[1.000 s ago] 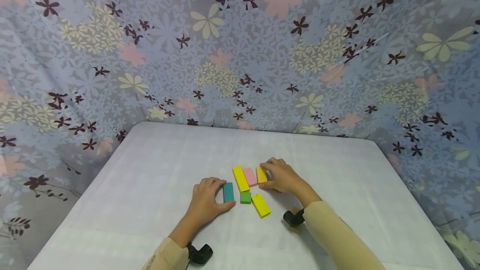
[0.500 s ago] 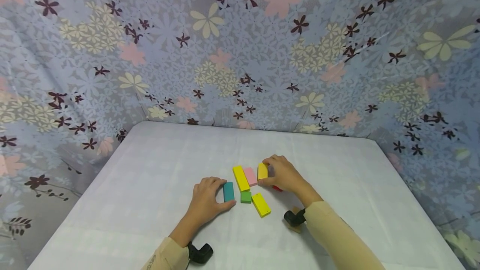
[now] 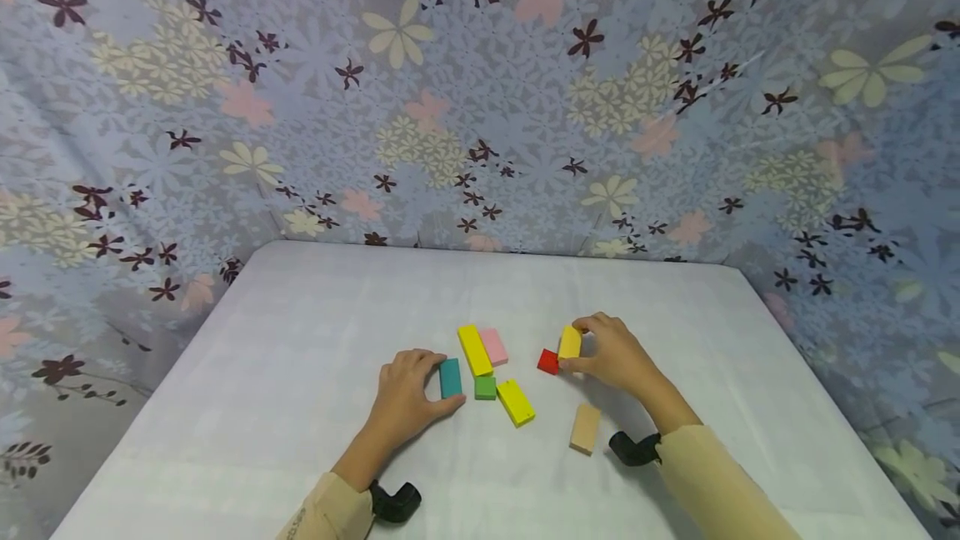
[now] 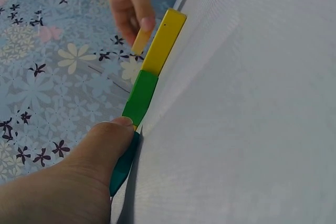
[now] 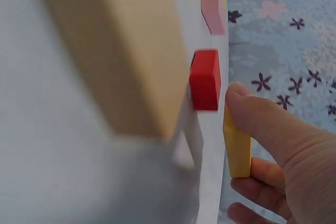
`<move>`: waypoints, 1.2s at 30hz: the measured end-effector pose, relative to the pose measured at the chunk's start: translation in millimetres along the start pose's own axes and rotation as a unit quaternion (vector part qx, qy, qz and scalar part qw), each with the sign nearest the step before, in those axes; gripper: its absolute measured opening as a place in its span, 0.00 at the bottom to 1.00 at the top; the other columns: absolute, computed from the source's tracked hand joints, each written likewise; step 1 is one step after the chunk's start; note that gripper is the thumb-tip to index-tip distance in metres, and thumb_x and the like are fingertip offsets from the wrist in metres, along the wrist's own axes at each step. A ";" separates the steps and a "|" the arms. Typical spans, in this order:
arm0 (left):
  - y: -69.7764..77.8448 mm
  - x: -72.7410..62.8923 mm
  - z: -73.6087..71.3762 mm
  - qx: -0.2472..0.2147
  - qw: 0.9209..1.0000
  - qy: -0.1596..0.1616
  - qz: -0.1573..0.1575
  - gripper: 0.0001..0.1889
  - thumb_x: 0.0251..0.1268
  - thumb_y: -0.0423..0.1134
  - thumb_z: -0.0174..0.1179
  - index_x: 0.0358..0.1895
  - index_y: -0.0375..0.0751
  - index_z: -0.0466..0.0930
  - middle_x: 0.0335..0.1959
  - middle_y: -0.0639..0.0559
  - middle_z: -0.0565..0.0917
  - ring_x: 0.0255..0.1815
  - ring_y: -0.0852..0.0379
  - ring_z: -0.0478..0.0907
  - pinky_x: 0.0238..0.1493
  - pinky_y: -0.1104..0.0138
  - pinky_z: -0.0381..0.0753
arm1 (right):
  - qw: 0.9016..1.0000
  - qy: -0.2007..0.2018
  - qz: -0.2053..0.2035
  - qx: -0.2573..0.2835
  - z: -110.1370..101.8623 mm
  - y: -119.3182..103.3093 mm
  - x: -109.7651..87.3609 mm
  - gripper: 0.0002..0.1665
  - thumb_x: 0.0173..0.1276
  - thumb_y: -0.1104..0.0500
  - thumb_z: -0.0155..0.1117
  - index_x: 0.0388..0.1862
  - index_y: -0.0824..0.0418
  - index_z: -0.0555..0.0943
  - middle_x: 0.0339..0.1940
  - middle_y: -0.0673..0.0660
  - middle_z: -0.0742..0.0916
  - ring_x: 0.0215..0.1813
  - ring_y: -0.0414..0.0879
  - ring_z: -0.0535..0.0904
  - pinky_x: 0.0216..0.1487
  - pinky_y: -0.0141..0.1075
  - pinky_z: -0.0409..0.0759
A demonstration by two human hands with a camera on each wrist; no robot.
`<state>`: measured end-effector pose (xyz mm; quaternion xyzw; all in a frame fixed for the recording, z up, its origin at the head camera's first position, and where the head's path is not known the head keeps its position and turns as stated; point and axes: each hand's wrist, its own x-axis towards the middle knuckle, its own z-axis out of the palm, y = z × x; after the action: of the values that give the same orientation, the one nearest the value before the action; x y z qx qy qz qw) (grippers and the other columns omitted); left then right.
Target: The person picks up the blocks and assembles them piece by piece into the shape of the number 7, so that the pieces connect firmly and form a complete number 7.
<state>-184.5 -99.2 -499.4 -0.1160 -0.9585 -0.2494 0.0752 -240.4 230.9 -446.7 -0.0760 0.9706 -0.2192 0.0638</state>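
Note:
My left hand (image 3: 405,397) holds a teal block (image 3: 451,379) on the table by its two ends, thumb at the near end and fingers at the far end. My right hand (image 3: 621,363) pinches a yellow block (image 3: 569,343) between thumb and fingers. In the right wrist view that yellow block (image 5: 238,148) appears raised beside a small red block (image 5: 206,80). Right of the teal block lie a green block (image 3: 485,388), a long yellow block (image 3: 476,351) and a pink block (image 3: 493,347). Another yellow block (image 3: 516,402) with small dots lies nearer me.
A plain wooden block (image 3: 585,429) lies in front of the right hand, large and blurred in the right wrist view. A white cloth covers the table (image 3: 360,298). Behind it hangs a flowered curtain (image 3: 315,107). A black wrist-worn piece (image 3: 633,448) shows at the right sleeve.
My right hand has carried the yellow block to the right, away from the pink block. The red and wooden blocks now show fully. My left hand stays at the teal block; the head view shifts slightly.

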 end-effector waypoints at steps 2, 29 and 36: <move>-0.8 -0.2 0.3 -0.001 1.000 0.005 0.003 0.36 0.51 0.65 0.70 0.61 0.48 0.78 0.58 0.49 0.79 0.61 0.49 0.71 0.56 0.52 0.68 | 1.000 0.001 0.009 0.003 -0.5 6.1 -5.8 0.47 0.52 0.38 0.78 0.65 0.59 0.74 0.60 0.60 0.79 0.65 0.59 0.70 0.66 0.60 0.70; 2.1 3.3 -5.0 -0.007 1.000 -0.003 -0.004 0.35 0.50 0.62 0.72 0.60 0.46 0.79 0.57 0.48 0.80 0.60 0.48 0.71 0.55 0.51 0.68 | 0.999 0.024 0.020 0.041 16.1 27.2 -67.7 0.51 0.53 0.28 0.71 0.66 0.61 0.74 0.63 0.61 0.78 0.68 0.60 0.68 0.68 0.62 0.66; 5.5 4.2 -5.8 -0.006 1.000 -0.012 -0.003 0.37 0.49 0.63 0.73 0.59 0.46 0.79 0.57 0.48 0.80 0.60 0.48 0.71 0.56 0.51 0.68 | 1.000 0.005 -0.012 -0.014 17.5 24.4 -82.7 0.59 0.55 0.23 0.63 0.76 0.57 0.65 0.76 0.58 0.70 0.75 0.62 0.63 0.69 0.64 0.64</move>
<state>-186.7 -96.7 -491.0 -0.1165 -0.9580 -0.2543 0.0625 -159.5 259.9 -465.6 -0.0879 0.9729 -0.2064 0.0552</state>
